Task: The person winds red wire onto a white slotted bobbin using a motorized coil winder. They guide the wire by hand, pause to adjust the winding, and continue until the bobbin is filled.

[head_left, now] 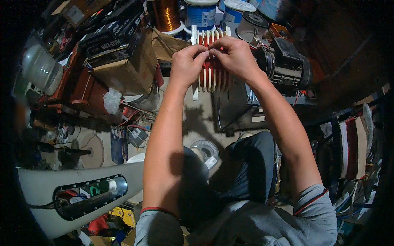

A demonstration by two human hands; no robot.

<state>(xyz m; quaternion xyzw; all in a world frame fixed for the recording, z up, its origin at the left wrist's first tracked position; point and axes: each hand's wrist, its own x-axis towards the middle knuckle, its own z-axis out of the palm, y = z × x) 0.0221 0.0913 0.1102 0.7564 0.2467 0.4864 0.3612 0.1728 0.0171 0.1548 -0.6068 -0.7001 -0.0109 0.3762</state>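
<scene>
Both arms reach forward to a slatted rack (pixel 210 81) of white curved ribs with red bands between them, perhaps a winding form. Over its middle, my left hand (pixel 186 65) is closed in a pinch of thumb and forefinger. My right hand (pixel 236 57) pinches right against it, the fingertips of the two hands meeting. Whatever lies between the fingertips is too small to make out. A pale upright strip (pixel 194 37) runs along the rack's left side.
Behind the rack stand a spool of copper wire (pixel 166 16) and blue-and-white buckets (pixel 201 14). An electric motor (pixel 287 65) sits close by my right forearm. Cardboard boxes (pixel 127 71) are stacked to the left. A grey wire reel (pixel 209 149) lies on the floor below.
</scene>
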